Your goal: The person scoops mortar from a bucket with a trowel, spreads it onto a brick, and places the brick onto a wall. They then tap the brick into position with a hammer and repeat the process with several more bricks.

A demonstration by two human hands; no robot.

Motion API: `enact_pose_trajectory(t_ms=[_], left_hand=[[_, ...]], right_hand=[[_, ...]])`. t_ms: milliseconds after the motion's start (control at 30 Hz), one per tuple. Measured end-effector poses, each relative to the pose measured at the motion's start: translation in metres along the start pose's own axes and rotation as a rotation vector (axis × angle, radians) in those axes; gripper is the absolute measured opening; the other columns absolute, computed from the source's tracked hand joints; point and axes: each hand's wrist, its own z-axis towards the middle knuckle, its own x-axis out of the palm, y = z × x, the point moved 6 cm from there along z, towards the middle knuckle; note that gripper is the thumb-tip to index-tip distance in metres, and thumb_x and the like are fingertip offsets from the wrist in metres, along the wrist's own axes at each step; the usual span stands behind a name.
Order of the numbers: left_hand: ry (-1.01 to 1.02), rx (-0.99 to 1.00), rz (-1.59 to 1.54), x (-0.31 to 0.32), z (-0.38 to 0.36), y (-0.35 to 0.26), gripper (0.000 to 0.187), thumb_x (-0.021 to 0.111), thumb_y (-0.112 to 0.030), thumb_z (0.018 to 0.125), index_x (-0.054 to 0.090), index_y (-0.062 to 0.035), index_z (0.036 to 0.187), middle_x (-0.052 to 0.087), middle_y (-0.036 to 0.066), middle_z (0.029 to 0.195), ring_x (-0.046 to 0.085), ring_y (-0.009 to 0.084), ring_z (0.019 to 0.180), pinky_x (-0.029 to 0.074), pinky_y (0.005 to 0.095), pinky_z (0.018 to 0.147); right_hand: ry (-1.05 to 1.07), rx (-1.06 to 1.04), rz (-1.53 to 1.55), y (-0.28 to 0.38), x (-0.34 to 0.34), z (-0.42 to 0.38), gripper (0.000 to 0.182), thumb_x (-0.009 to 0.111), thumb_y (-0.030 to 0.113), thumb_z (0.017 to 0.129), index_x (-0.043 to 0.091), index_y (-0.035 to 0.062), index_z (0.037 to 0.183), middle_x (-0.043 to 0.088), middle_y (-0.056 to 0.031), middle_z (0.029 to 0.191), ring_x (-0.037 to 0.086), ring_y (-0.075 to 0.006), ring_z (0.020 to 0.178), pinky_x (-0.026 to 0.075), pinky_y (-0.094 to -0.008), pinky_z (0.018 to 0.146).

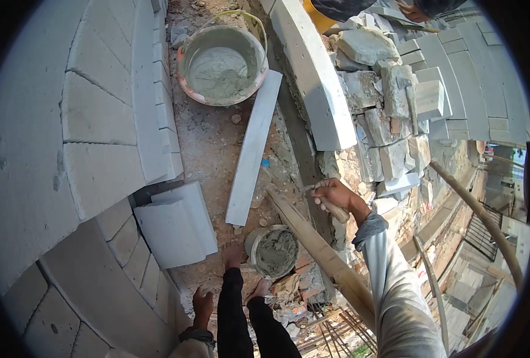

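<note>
My right hand point(332, 196) is closed around the wooden handle of a trowel point(338, 213). Its blade, mostly hidden by my fingers, is over a strip of wet mortar point(314, 206) along the wall top. A long pale block point(319, 77) lies on the same wall line, beyond the hand. My left hand point(203, 305) hangs low beside my leg, fingers loosely extended, with nothing visible in it. Near my feet stands a small bucket of mortar point(277, 253). Farther ahead is a larger bucket of mortar point(222, 68) with a yellow handle.
A long thin slab point(254, 149) lies on the dirt, and stacked flat slabs point(175, 227) rest by the left block wall point(101, 119). A wooden plank point(324, 256) slants beneath my right arm. Rough stones point(366, 48) fill the right side. Another person's hand point(414, 12) shows at the top.
</note>
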Motion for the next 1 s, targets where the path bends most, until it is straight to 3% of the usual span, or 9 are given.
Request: enact_pose_trajectory(t_ms=[67, 167, 267, 367, 467, 567, 667, 767, 1000], left_hand=[[-0.017, -0.021, 0.028, -0.002, 0.007, 0.008, 0.040, 0.060, -0.014, 0.086, 0.061, 0.0030, 0.122, 0.072, 0.018, 0.104, 0.069, 0.0262, 0.091, 0.052, 0.0371, 0.079], [-0.005, -0.085, -0.076, -0.008, 0.005, -0.008, 0.038, 0.060, -0.013, 0.086, 0.062, 0.0029, 0.120, 0.072, 0.016, 0.099, 0.068, 0.0232, 0.087, 0.053, 0.0355, 0.077], [-0.019, -0.057, -0.083, 0.000, 0.005, 0.009, 0.042, 0.060, -0.011, 0.085, 0.060, 0.0034, 0.124, 0.072, 0.015, 0.101, 0.067, 0.0208, 0.083, 0.052, 0.0337, 0.072], [0.030, -0.121, -0.112, 0.005, 0.000, 0.003, 0.046, 0.060, -0.011, 0.086, 0.057, 0.0037, 0.129, 0.071, 0.016, 0.105, 0.065, 0.0189, 0.082, 0.051, 0.0320, 0.070], [0.098, -0.162, -0.140, 0.008, -0.005, -0.029, 0.048, 0.060, -0.011, 0.087, 0.055, 0.0041, 0.132, 0.069, 0.016, 0.110, 0.062, 0.0164, 0.079, 0.049, 0.0288, 0.066], [0.120, -0.152, -0.111, 0.011, 0.002, -0.041, 0.044, 0.060, -0.011, 0.088, 0.057, 0.0038, 0.129, 0.070, 0.015, 0.107, 0.060, 0.0144, 0.073, 0.047, 0.0282, 0.062], [0.089, -0.098, -0.177, 0.016, 0.017, -0.016, 0.041, 0.059, -0.010, 0.088, 0.059, 0.0035, 0.127, 0.070, 0.013, 0.101, 0.055, 0.0121, 0.064, 0.044, 0.0282, 0.057], [0.133, -0.203, -0.193, 0.012, 0.011, -0.044, 0.038, 0.058, -0.008, 0.089, 0.060, 0.0029, 0.126, 0.070, 0.012, 0.101, 0.060, 0.0135, 0.070, 0.047, 0.0289, 0.063], [0.089, -0.172, -0.192, 0.004, 0.015, -0.030, 0.037, 0.059, -0.006, 0.088, 0.061, 0.0040, 0.124, 0.069, 0.009, 0.095, 0.061, 0.0154, 0.084, 0.049, 0.0307, 0.075]], right_hand=[[-0.066, 0.137, 0.111, -0.016, -0.024, 0.020, 0.023, 0.067, 0.020, 0.086, 0.066, -0.0035, 0.085, 0.063, -0.0064, 0.070, 0.061, -0.0193, 0.057, 0.050, -0.0310, 0.052], [-0.413, -0.151, -0.467, -0.004, -0.036, -0.002, 0.032, 0.065, 0.025, 0.087, 0.064, -0.0068, 0.091, 0.067, -0.0241, 0.077, 0.067, -0.0362, 0.070, 0.052, -0.0452, 0.067], [-0.424, -0.156, -0.523, 0.018, 0.002, -0.069, 0.036, 0.061, 0.028, 0.088, 0.064, -0.0061, 0.099, 0.065, -0.0322, 0.085, 0.065, -0.0482, 0.083, 0.050, -0.0504, 0.075], [-0.294, 0.096, -0.534, -0.008, 0.009, -0.054, 0.043, 0.060, 0.032, 0.087, 0.062, -0.0082, 0.102, 0.065, -0.0344, 0.091, 0.064, -0.0498, 0.091, 0.051, -0.0496, 0.082], [-0.317, -0.103, -0.566, -0.043, 0.018, 0.006, 0.049, 0.062, 0.032, 0.086, 0.057, -0.0115, 0.107, 0.064, -0.0359, 0.098, 0.063, -0.0503, 0.099, 0.051, -0.0486, 0.084], [-0.263, -0.097, -0.562, -0.043, 0.031, 0.048, 0.054, 0.063, 0.034, 0.085, 0.051, -0.0125, 0.112, 0.063, -0.0357, 0.108, 0.062, -0.0486, 0.105, 0.052, -0.0470, 0.089], [-0.388, 0.055, -0.596, -0.039, 0.038, 0.076, 0.049, 0.064, 0.034, 0.086, 0.054, -0.0087, 0.110, 0.065, -0.0317, 0.106, 0.064, -0.0457, 0.105, 0.052, -0.0476, 0.091], [-0.501, 0.181, -0.579, -0.045, 0.040, 0.102, 0.045, 0.063, 0.028, 0.087, 0.052, -0.0063, 0.114, 0.066, -0.0306, 0.111, 0.065, -0.0437, 0.107, 0.053, -0.0485, 0.093], [-0.637, 0.110, -0.506, -0.056, 0.035, 0.131, 0.037, 0.060, 0.022, 0.089, 0.048, -0.0060, 0.111, 0.067, -0.0310, 0.104, 0.067, -0.0460, 0.098, 0.055, -0.0500, 0.086]])
